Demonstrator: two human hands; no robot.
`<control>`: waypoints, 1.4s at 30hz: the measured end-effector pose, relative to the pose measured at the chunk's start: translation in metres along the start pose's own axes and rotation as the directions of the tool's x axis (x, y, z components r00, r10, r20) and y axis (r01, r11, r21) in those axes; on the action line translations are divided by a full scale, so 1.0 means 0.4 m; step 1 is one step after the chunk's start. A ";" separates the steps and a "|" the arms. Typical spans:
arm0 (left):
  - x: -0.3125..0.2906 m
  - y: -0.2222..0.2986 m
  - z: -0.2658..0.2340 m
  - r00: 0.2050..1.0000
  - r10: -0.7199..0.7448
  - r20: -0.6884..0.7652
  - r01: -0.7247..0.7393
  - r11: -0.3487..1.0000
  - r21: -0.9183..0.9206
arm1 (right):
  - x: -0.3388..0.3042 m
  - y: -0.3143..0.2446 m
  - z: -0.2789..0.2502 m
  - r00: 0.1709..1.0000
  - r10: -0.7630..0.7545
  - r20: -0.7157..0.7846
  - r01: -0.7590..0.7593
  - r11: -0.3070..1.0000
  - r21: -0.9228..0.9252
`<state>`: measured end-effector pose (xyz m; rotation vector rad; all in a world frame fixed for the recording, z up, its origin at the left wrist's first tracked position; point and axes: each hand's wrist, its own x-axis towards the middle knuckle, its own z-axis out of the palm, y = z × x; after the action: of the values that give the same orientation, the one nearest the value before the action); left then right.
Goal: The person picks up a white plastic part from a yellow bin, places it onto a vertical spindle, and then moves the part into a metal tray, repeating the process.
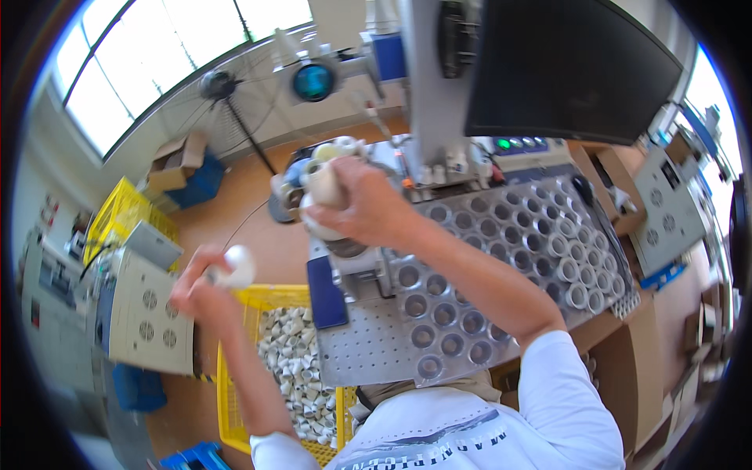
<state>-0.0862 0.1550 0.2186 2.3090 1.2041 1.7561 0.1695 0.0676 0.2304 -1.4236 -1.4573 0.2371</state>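
Left hand (196, 288): raised on the person's left, well apart from the right hand; thumb and fingers closed on a white cup (240, 266), though blur hides exactly how each finger sits.
White cup: at the fingertips, its rounded side turned toward the right; held in the air above the far end of the basket.
Right hand (362, 200): stretched forward over the table; thumb and fingers clamped on a cream cup (326, 186), thumb on the near side.
Cream cup: in the right hand's grip, tilted, among other pale round pieces (345, 144) at the holder; whether it touches them cannot be told.
Holder (348, 249): a round metal part just under the right hand, mostly hidden.
Blue pad (326, 291): flat, at the table's left edge.
Table (352, 354): metal, dotted with small holes, in front of the person.
Clear tray (399, 345): on the table, under the right forearm, with rows of round wells.
White rings (580, 272): grouped in the wells at the tray's right end.
Yellow basket (227, 395): below the left forearm, beside the table.
White fittings (296, 368): a loose heap inside the basket.
Control box (540, 154): beyond the tray, with a green light glowing.
Screen (572, 74): large, dark, above the control box.
Fan (219, 84): on a stand near the window (180, 51).
Cardboard box (177, 163): open, on the floor side past the fan.
Yellow crate (129, 215): farther left, behind a beige cabinet (153, 309).
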 end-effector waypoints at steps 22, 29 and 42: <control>-0.447 -0.059 0.052 0.926 -0.050 0.374 0.214 0.885 -0.413 | -0.519 0.443 -0.705 0.626 0.694 -0.356 -0.616 0.160 -0.772; -0.543 0.197 0.161 0.711 0.385 0.589 0.171 0.717 -0.676 | -0.346 0.293 -0.559 0.817 0.467 -0.338 -0.563 0.522 -0.641; -0.664 0.120 0.182 0.670 0.228 0.707 0.363 0.730 -0.579 | -0.304 0.428 -0.157 0.954 0.246 -0.169 -0.271 0.952 -0.141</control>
<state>-0.0205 0.0024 -0.0064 2.0463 0.3628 0.7706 0.2927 -0.0165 0.0697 -1.7300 -1.1867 0.1729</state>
